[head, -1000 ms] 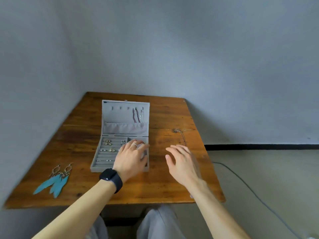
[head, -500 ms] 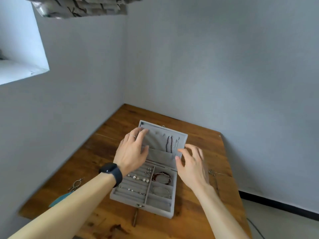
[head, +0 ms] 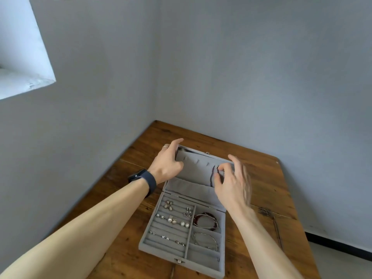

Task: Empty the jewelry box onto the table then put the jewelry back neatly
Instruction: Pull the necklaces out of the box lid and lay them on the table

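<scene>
A grey velvet jewelry box (head: 162, 250) lies open on the wooden table (head: 259, 174), its lid (head: 196, 168) standing up at the back. Several earrings (head: 172, 219) sit in the ring rows on the left; a red beaded bracelet (head: 206, 220) and a thin bangle (head: 207, 239) lie in the right compartments. My left hand (head: 167, 166) grips the lid's upper left corner. At the lid's right side, the thumb and forefinger of my right hand (head: 231, 186) pinch the top of a dark necklace (head: 212, 176) hanging inside the lid.
A thin chain (head: 274, 226) lies on the table right of the box. The table stands in a corner between two grey walls. A window recess (head: 22, 57) is high on the left. I wear a dark watch (head: 146, 181) on my left wrist.
The view has swung left and closer. Both hands moved from the table's front up to the lid: the left went to its top corner, the right onto the hanging necklace.
</scene>
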The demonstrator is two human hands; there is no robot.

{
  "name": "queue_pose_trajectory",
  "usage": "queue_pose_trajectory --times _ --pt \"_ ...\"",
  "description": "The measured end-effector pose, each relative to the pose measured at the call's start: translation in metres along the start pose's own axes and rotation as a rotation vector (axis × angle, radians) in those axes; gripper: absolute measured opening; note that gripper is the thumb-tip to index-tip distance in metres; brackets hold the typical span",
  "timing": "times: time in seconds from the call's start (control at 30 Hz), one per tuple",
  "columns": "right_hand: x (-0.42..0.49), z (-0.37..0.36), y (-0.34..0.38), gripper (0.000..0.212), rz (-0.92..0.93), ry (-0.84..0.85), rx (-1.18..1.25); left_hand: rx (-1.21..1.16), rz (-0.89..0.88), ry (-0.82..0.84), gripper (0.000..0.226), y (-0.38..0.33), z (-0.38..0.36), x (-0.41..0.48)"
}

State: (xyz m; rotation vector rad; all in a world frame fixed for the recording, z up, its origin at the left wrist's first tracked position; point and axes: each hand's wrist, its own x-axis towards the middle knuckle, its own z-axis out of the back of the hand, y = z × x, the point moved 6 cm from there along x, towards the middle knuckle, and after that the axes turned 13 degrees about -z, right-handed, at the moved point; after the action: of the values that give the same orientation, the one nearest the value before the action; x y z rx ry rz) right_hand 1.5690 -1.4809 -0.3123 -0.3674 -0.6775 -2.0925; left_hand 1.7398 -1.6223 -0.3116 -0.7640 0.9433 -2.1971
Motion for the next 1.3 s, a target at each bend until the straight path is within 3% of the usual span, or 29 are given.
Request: queue_pose_trajectory --times 0.23,0.53,0.83,0.97,1.07,1.2,1.3 --pt "0.000 0.007 0.008 0.003 0.024 -0.053 -0.102 0.002 -0.059 -0.030 0.070 0.002 0.005 -0.006" --pt "0.017 0.068 0.035 0.003 0.162 -0.083 0.254 0.107 -0.047 0.030 0.069 -0.010 0.009 -0.011" --pt "0.017 0.143 0.062 0.001 0.198 -0.102 0.314 0.053 -0.230 0.062 0.066 -0.108 0.030 -0.019" --pt "0.015 0.180 0.072 0.002 0.166 -0.067 0.341 -0.034 -0.351 0.084 0.055 -0.168 0.040 -0.035" --pt "0.006 0.201 0.078 0.003 0.135 0.008 0.404 0.076 -0.439 0.081 0.023 -0.202 0.047 -0.049" --pt "-0.014 0.224 0.082 0.005 0.110 0.061 0.418 0.186 -0.477 0.084 0.021 -0.223 0.051 -0.066" --pt "-0.040 0.232 0.070 0.006 0.011 0.087 0.636 0.095 -0.455 0.108 0.015 -0.225 0.050 -0.079"
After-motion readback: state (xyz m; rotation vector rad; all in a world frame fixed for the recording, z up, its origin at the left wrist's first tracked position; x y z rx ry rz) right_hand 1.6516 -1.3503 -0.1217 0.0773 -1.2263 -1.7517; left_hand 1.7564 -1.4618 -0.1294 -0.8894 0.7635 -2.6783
